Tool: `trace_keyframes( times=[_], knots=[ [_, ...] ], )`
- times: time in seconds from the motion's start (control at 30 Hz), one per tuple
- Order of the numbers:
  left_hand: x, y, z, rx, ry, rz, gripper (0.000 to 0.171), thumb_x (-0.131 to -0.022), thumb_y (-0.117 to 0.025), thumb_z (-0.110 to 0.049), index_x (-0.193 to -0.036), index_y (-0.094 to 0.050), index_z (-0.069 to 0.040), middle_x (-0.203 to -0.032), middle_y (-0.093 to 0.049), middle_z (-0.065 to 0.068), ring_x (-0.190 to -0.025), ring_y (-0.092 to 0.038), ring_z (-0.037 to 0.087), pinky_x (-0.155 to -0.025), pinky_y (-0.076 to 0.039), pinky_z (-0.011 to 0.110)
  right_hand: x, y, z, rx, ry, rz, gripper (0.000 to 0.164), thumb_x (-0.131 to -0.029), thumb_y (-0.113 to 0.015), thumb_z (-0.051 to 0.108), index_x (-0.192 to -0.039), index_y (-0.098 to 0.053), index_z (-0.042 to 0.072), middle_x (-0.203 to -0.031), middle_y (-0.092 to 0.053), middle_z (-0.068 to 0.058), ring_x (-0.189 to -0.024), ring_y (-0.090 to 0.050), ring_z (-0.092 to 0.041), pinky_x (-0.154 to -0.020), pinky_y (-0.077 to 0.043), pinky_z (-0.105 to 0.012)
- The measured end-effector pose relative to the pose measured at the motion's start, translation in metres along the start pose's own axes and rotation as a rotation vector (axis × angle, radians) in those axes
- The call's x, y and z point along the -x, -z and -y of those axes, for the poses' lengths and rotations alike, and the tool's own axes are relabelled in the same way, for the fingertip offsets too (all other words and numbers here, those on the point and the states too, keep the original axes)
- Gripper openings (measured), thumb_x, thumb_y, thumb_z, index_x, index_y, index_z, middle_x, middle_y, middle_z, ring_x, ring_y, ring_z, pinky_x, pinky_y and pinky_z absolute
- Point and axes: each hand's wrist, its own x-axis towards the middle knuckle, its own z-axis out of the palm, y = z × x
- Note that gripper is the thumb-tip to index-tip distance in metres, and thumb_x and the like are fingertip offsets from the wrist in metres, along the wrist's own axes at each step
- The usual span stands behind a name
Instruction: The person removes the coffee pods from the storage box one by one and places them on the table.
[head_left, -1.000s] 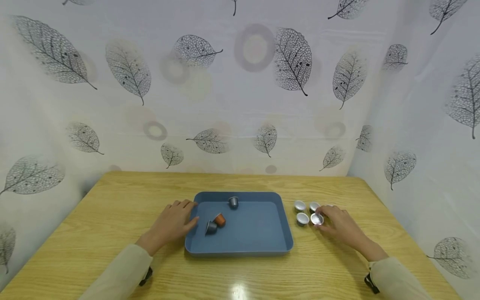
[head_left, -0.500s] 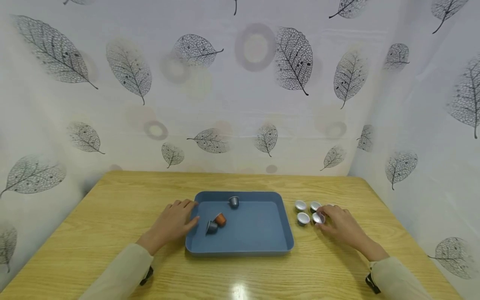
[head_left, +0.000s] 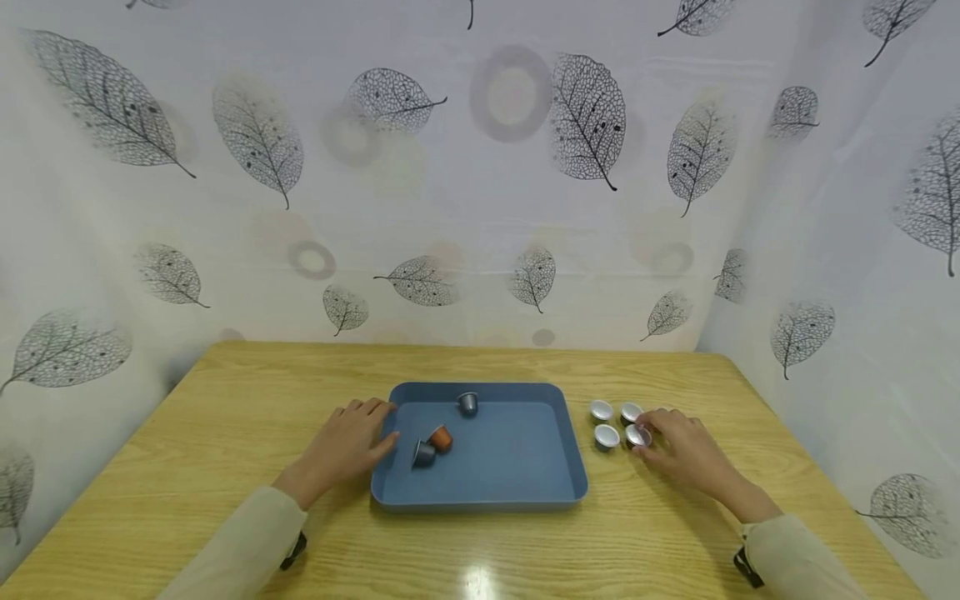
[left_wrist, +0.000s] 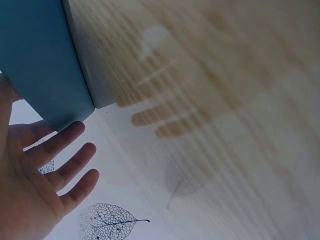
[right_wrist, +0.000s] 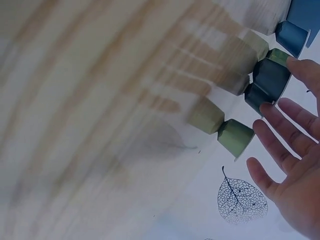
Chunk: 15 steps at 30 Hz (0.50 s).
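Observation:
At the left rim of a blue-grey tray (head_left: 480,504), my left hand (head_left: 348,446) touches the edge with thumb and fingertips, its fingers loosely spread. In the left wrist view the index fingertip meets the corner of the tray (left_wrist: 45,60). Inside the tray lie two dark coffee capsules (head_left: 423,454) (head_left: 468,404) and an orange capsule (head_left: 441,439), tipped on their sides. My right hand (head_left: 686,454) pinches a dark coffee capsule (right_wrist: 272,77) between thumb and index finger. That capsule (head_left: 637,436) stands lid up on the table, its silver lid partly covered by the fingertip.
Several other capsules stand lid up beside it, among them a silver-lidded one (head_left: 606,437), a blue one (right_wrist: 291,37) and a green one (right_wrist: 235,137). The wooden table (head_left: 480,550) ends at a leaf-patterned curtain (head_left: 465,192) behind and at the right.
The right hand and the capsule at its fingers have shifted very slightly right, and the index fingertip covers more of the lid. The left hand and tray look unchanged.

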Motion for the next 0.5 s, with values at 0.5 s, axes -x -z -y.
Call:
trace_keyframes(
  times=[0.5],
  knots=[
    [0.0001, 0.0032, -0.0021, 0.005, 0.001, -0.001, 0.042, -0.087, -0.058, -0.035, -0.117, -0.057, -0.007, -0.115, -0.059, 0.01, -0.101, -0.056, 0.031, -0.08, -0.045, 0.049, -0.0027, 0.0056, 0.0008, 0.014, 0.017, -0.015, 0.035, -0.072, -0.076, 0.025, -0.1, -0.063, 0.007, -0.089, -0.063, 0.0, -0.081, -0.055, -0.018, -0.068, -0.038, -0.033]
  ],
)
